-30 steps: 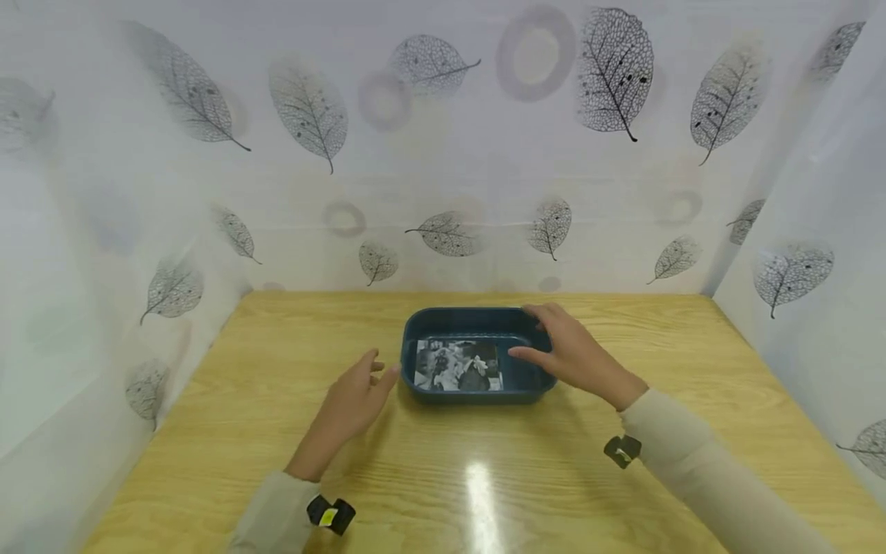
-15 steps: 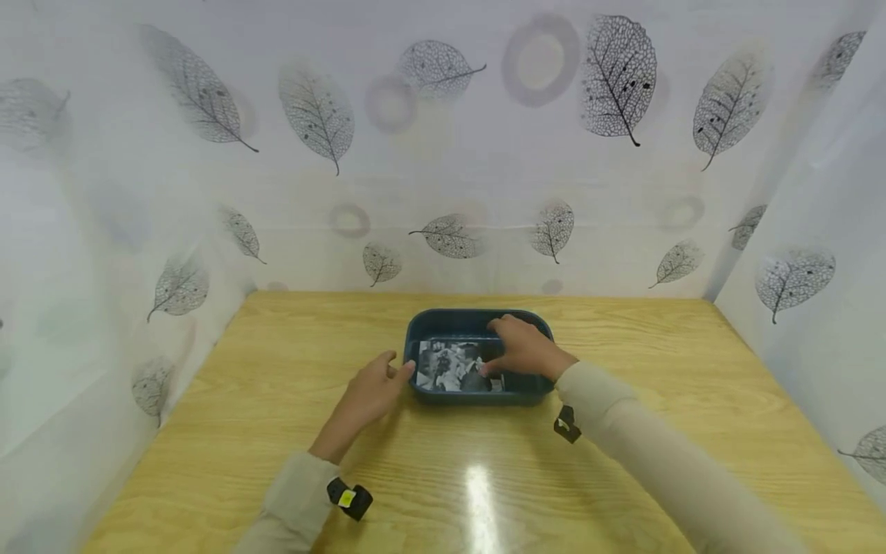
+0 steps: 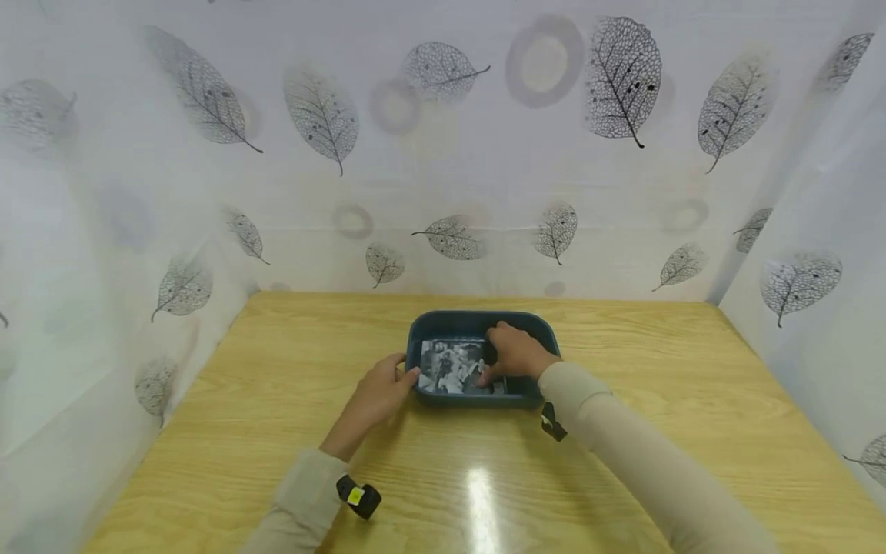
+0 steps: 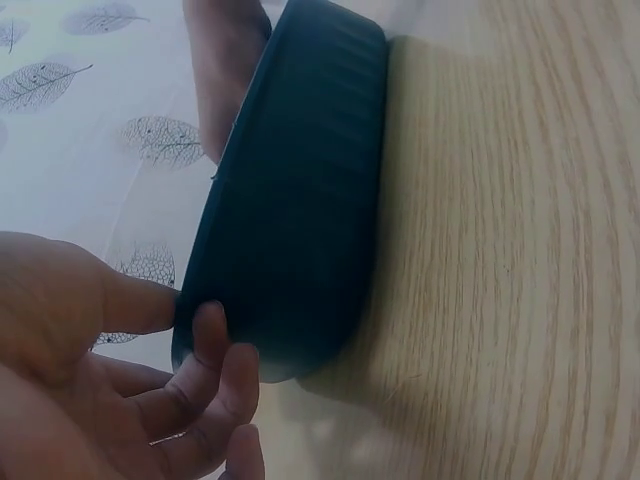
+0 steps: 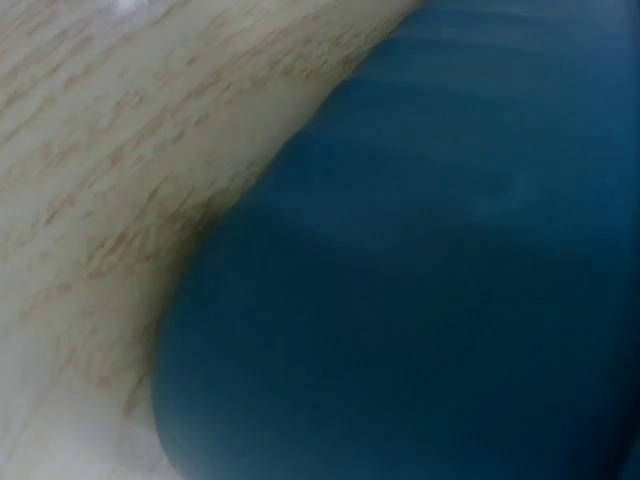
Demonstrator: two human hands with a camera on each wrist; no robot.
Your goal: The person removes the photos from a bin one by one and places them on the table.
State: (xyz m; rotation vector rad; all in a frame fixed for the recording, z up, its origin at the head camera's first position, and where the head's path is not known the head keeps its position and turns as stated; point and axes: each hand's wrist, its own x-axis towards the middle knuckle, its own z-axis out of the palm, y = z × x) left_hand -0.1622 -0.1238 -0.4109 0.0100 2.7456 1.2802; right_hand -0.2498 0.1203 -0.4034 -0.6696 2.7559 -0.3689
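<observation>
A dark blue rectangular tub (image 3: 460, 400) with rounded corners stands on the table. Inside it, toward the left, lies a black-and-white picture card (image 3: 450, 368). My left hand (image 3: 381, 391) holds the tub's left end; in the left wrist view its thumb is at the rim and its curled fingers (image 4: 210, 335) lie against the outer wall. My right hand (image 3: 517, 355) reaches down inside the tub over the card's right part, thumb toward the front and fingers toward the back. Whether it pinches the card is hidden. The right wrist view shows only the tub's outer wall (image 5: 400, 280) and table.
The wooden table (image 3: 277, 331) ends at a white leaf-patterned sheet (image 3: 457, 154) behind and at both sides. A glare spot lies on the table in front of the tub. Both forearms, in light sleeves, come in from the front.
My right hand has moved left from the tub's right rim to the card's right part inside. My left hand has moved in and taken hold of the left rim.
</observation>
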